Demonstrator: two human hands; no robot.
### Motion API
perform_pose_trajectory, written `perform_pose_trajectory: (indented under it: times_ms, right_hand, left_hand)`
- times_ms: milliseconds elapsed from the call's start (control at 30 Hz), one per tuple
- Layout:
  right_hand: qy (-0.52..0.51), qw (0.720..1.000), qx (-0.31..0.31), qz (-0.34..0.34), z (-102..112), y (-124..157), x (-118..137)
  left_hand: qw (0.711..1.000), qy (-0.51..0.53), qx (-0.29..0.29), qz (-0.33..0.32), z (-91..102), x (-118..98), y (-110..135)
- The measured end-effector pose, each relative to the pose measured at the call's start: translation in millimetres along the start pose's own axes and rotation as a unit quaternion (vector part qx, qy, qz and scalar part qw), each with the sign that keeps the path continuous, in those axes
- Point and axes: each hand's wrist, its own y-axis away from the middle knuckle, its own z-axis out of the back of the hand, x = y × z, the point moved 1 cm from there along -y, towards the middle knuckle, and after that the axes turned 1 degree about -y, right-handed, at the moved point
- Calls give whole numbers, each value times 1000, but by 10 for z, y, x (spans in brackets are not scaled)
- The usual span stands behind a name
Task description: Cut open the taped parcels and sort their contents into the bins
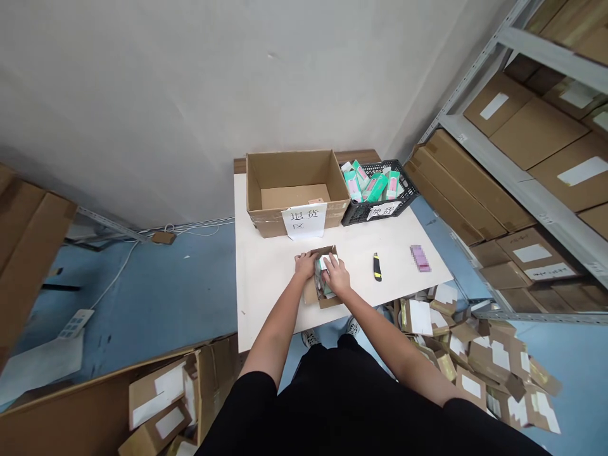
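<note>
A small cardboard box point(330, 304) stands with its flaps open at the front of the white table, between my hands. My left hand point(305, 265) grips its left side near the back corner, fingers bent over the rim. My right hand point(336, 275) reaches into the box from the right, its fingers closed on a small white package point(325, 259). Beside that package lies clear, crumpled wrapping with some green showing. My fingers hide part of the contents. A black and yellow utility knife point(377, 266) lies to the right of the box.
Behind stand a large open carton point(273, 223) with a paper sign and a black crate point(403, 201) of green-and-pink boxes. A blurred purple item point(420, 258) lies at the table's right. Discarded cartons point(496, 361) cover the floor at right, beside loaded shelving point(503, 158).
</note>
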Motion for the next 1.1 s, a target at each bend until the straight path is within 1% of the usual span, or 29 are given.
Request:
perform_pose_trajectory:
  times_ms: [100, 200, 300, 367, 400, 433, 500, 600, 667, 733, 800, 833, 867, 900, 933, 967, 1033, 1067, 1100]
  right_hand:
    - [-6, 999, -34, 28, 229, -26, 32]
    - [-23, 996, -79, 47, 506, -92, -47]
    - [-43, 990, -116, 64, 759, -162, -273]
    - [-51, 988, -128, 71, 854, -210, -480]
    - [-52, 988, -129, 72, 867, -237, -589]
    - [-52, 988, -125, 72, 851, -267, -696]
    - [-52, 990, -104, 76, 733, -330, -895]
    - [-56, 994, -41, 88, 389, -410, -1141]
    - [-66, 993, 2, 96, 134, -436, -1273]
    - [-86, 990, 22, 111, -60, -439, -1386]
    - [-110, 984, 26, 135, -158, -435, -1484]
    - [-122, 981, 26, 148, -171, -435, -1532]
    - [-134, 978, 24, 160, -164, -438, -1579]
    - [-145, 974, 24, 170, -142, -445, -1629]
    - [-157, 971, 24, 178, -110, -457, -1681]
    - [-167, 968, 27, 183, -75, -474, -1736]
    - [-187, 963, 41, 191, -9, -517, -1846]
    - [-197, 960, 48, 193, 14, -540, -1898]
    - [-209, 958, 52, 191, 28, -560, -1947]
  left_hand:
    - [1000, -8, -6, 26, 70, 123, 68]
    - [998, -12, -14, 58, 169, 310, 150]
    - [996, -17, -20, 87, 266, 534, 247]
    - [994, -22, -25, 102, 313, 677, 315]
    - [994, -23, -28, 108, 332, 739, 349]
    - [993, -23, -33, 111, 346, 793, 381]
    - [992, -20, -42, 120, 370, 874, 449]
    - [987, -14, -62, 146, 403, 919, 587]
    - [980, -13, -92, 177, 430, 884, 716]
    - [965, -19, -146, 218, 458, 768, 845]
    - [949, -25, -195, 245, 472, 538, 909]
    - [949, -23, -204, 237, 467, 376, 893]
    - [956, -17, -199, 215, 451, 187, 839]
    - [970, -5, -177, 166, 423, -24, 747]
    - [984, 10, -143, 104, 382, -249, 626]
    - [993, 23, -110, 47, 332, -475, 487]
    - [997, 37, -45, -56, 214, -889, 195]
    - [995, 42, -16, -89, 150, -1061, 65]
    - [993, 46, 7, -110, 87, -1201, -45]
